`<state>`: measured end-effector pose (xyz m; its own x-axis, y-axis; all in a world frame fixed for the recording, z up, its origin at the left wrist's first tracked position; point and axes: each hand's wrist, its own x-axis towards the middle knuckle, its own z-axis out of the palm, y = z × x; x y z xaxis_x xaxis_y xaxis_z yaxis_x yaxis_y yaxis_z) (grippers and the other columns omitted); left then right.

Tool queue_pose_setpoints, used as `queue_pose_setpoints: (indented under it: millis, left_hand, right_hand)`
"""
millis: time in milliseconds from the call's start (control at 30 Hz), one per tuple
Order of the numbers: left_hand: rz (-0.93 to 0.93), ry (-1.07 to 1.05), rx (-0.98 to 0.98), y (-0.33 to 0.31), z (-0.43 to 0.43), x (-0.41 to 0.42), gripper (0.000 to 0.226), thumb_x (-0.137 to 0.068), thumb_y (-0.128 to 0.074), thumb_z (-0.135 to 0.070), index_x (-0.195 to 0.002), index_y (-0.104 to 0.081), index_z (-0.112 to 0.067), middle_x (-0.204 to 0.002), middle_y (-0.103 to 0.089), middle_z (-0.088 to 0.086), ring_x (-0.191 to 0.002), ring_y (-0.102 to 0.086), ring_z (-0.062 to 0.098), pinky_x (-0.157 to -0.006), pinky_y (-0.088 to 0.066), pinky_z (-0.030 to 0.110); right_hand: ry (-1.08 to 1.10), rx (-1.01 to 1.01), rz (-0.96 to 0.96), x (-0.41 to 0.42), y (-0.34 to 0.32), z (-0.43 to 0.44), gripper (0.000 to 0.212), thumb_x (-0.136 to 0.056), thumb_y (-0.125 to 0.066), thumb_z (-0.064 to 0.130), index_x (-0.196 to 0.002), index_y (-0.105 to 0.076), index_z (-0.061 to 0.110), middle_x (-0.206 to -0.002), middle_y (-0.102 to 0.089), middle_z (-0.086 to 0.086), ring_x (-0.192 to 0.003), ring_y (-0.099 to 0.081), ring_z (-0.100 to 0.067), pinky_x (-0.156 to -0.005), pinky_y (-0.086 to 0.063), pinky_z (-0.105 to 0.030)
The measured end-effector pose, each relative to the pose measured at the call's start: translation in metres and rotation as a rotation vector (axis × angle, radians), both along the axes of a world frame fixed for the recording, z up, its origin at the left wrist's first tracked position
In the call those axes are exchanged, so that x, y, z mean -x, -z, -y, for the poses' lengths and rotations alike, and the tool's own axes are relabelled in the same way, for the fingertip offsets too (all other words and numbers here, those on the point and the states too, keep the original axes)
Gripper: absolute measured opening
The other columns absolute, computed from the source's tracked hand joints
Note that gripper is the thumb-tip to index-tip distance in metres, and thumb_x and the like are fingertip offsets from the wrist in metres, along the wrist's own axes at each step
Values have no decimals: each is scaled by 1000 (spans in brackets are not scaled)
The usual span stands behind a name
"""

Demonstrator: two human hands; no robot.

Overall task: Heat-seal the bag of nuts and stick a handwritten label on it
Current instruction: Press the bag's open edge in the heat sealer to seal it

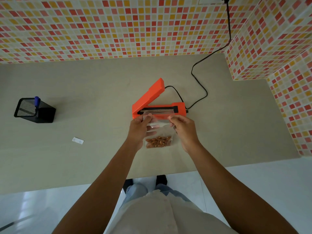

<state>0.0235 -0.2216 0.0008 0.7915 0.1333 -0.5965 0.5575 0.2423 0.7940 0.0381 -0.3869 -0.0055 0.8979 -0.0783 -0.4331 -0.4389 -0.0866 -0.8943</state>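
Note:
A clear plastic bag of nuts (158, 141) lies on the beige table (84, 92), the brown nuts gathered at its near end. Its open top edge rests across the black sealing strip of an orange heat sealer (179, 106), whose lid stands raised at an angle. My left hand (140, 127) pinches the bag's upper left corner. My right hand (183, 129) pinches the upper right corner. A small white label (77, 140) lies flat on the table to the left.
A black mesh pen holder (34, 110) with a blue marker (36, 103) stands at the far left. The sealer's black cord (199, 85) runs back to a wall socket. Mosaic-tiled walls close off the back and the right side.

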Motion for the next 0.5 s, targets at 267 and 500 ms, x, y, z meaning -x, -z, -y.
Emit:
queue_pose_setpoints:
  millis: [267,500]
  left_hand:
    - [72,53,-5,-4,1,14,26,-98,-56,-27,-111,-67,-7,-100,-74,4,-72,-73,16,-62,-58,28]
    - [70,61,24,-6,-7,26,24,-96,-61,-23,-110,-67,-5,-101,-69,12,-71,-71,19,-62,-58,27]
  right_hand:
    - [-22,-61,124,19,5,5,19,-93,-69,21,-83,-72,5,-64,-59,-1,-60,-53,-8,-64,-42,-21]
    - [-113,-69,184,34,-2,9,10,-95,-66,11,-96,-76,11,-66,-68,15,-63,-60,3,-62,-46,-11]
